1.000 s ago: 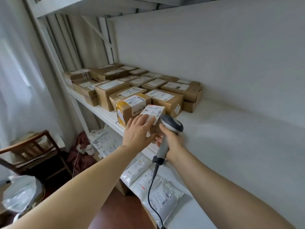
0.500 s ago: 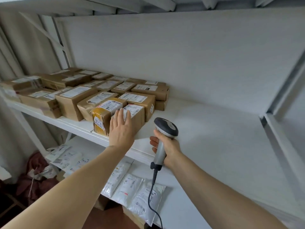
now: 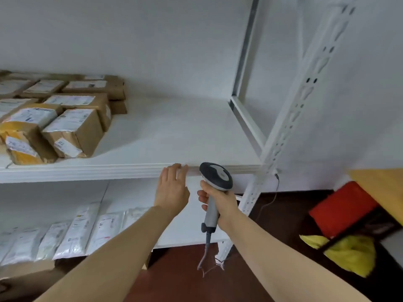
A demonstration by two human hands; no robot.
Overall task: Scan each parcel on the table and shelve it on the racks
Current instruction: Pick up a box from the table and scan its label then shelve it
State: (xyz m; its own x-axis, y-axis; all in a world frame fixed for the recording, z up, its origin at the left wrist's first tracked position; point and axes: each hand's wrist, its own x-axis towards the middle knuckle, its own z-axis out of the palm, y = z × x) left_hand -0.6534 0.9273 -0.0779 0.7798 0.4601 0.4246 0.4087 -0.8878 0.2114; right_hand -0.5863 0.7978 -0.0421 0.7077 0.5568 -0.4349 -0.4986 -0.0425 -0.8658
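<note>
While our right hand [image 3: 220, 202] grips the handle of the scanner [image 3: 216, 177] with curled fingers, our left hand [image 3: 172, 189] is open, the fingers straight and holding nothing, just before the front edge of the shelf [image 3: 87, 171]. The cardboard parcels [image 3: 73, 131] stand on this shelf, well apart to the left.

White rack shelf [image 3: 174, 136], cardboard parcels [image 3: 74, 131] at left
</note>
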